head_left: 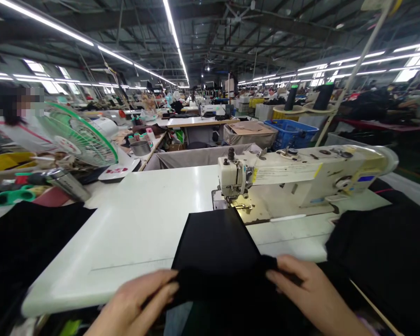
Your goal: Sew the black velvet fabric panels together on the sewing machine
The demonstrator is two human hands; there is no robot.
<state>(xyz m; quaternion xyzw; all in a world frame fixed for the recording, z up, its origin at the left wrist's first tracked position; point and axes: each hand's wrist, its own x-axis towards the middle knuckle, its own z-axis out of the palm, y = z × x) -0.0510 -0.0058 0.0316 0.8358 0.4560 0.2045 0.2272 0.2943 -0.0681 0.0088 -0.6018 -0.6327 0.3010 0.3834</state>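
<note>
A black fabric piece (pixel 217 242) lies partly on the white sewing table and hangs over its front edge towards me. Its far end reaches the needle area of the sewing machine (pixel 283 179); whether the presser foot touches it I cannot tell. My left hand (pixel 143 298) pinches the fabric's left edge between thumb and fingers. On the other side, my right hand (pixel 304 289) pinches the right edge, where the cloth bunches slightly. Between both hands the material is stretched across, its lower part dark and hard to make out.
More black cloth lies at the right (pixel 381 247) and left (pixel 31 242). A green-rimmed fan (pixel 84 135), thread cones (pixel 14 196) and a metal flask (pixel 66 184) stand left. Behind the machine are a blue basket (pixel 292 133) and a cloth-lined bin (pixel 248 135). A person (pixel 21 121) is at far left.
</note>
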